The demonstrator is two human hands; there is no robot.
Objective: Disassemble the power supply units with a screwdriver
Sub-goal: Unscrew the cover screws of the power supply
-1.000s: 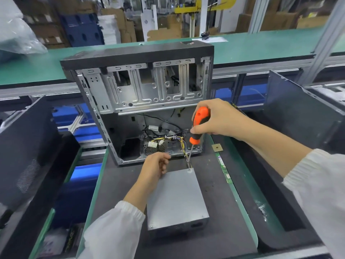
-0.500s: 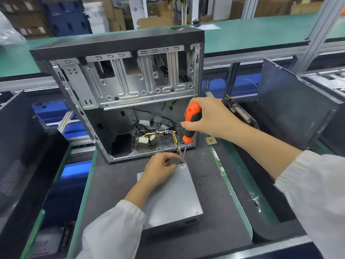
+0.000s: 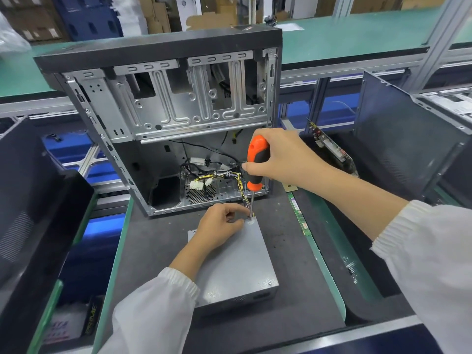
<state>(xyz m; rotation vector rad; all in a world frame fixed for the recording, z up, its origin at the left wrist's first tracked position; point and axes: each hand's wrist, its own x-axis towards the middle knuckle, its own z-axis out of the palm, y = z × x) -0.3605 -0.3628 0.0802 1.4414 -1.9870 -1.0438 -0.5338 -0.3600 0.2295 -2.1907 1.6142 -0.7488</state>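
Note:
A grey metal power supply unit [image 3: 237,267] lies flat on the dark mat, its wire bundle [image 3: 242,190] running back into the open computer case [image 3: 163,118]. My right hand [image 3: 283,157] grips an orange and black screwdriver [image 3: 256,162] held upright, its tip on a screw at the unit's far right corner [image 3: 249,221]. My left hand [image 3: 219,228] rests on the unit's far edge, fingers curled beside the screwdriver shaft at that corner. Whether they pinch the shaft or the screw I cannot tell.
The case stands upright behind the unit, side open toward me. A circuit card [image 3: 332,149] leans at the right, with a memory stick [image 3: 301,215] lying on the green edge. Dark side panels [image 3: 408,144] stand right and left [image 3: 30,200]. Blue bins [image 3: 97,241] sit below.
My left hand slid from the unit's left far edge over to the corner at the screwdriver tip. My right hand keeps the screwdriver upright on the same corner.

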